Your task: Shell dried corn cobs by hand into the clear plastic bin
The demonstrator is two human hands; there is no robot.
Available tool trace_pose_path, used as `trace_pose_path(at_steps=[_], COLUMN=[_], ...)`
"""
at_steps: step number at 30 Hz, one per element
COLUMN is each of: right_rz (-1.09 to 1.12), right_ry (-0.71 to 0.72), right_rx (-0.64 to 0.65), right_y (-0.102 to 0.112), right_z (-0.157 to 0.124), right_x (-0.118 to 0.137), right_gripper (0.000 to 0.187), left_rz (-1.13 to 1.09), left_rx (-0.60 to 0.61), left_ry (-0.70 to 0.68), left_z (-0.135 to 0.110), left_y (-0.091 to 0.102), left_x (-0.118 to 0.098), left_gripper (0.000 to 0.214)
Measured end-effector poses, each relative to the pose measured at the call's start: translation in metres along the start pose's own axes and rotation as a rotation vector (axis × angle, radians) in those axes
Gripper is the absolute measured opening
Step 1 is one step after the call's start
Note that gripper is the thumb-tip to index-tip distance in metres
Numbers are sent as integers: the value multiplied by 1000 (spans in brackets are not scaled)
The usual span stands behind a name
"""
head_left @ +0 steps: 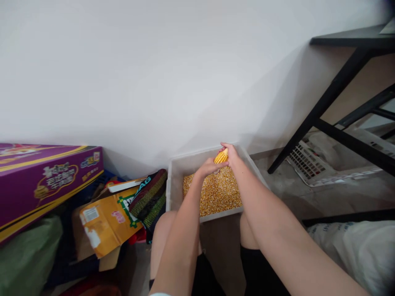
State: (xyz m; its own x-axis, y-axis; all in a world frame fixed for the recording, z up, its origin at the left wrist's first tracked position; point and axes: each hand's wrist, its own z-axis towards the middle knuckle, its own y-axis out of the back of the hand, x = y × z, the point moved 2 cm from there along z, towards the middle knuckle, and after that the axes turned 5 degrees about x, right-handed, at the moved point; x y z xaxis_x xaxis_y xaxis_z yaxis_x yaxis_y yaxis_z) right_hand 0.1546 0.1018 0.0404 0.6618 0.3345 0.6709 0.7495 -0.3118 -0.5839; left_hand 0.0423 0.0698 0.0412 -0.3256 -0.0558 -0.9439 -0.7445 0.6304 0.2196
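Note:
Between my two hands is a yellow ear of corn [221, 156], held above a pale grey plastic bin [178, 181]. Loose corn kernels [219, 193] cover the bottom of the bin. My left hand [210, 167] wraps the near, lower side of the ear, its thumb stretched along it. My right hand [231, 153] grips the ear from the right and far side, fingers curled over. Parts of the ear are hidden by both hands.
A purple printed box [49, 176], a torn yellow carton [111, 218] and a mesh bag [151, 197] lie to the left. On the right stand a black-legged table [308, 119], a white plastic basket [311, 164] and a white sack [361, 242]. A white wall rises behind the bin.

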Motion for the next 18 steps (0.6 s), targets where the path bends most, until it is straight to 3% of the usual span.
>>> trace_pose_path(at_steps=[3,5,10,18], right_rz=[93,111,137,131], right_ry=[-67,-48,87,199], right_rx=[88,63,-129,-385], right_y=[-2,-4,-6,-11], right_z=[-2,-3,0,8], right_x=[0,-1,-1,-8], right_gripper=[27,26,20,16], left_rz=[53,119,413,699], left_rx=[10,-63,-342,-467], left_ry=[41,70,59,127], left_z=[0,3,7,-6], left_y=[1,0,-6,-9], left_x=[1,3,5,1], left_gripper=[34,31,44,41])
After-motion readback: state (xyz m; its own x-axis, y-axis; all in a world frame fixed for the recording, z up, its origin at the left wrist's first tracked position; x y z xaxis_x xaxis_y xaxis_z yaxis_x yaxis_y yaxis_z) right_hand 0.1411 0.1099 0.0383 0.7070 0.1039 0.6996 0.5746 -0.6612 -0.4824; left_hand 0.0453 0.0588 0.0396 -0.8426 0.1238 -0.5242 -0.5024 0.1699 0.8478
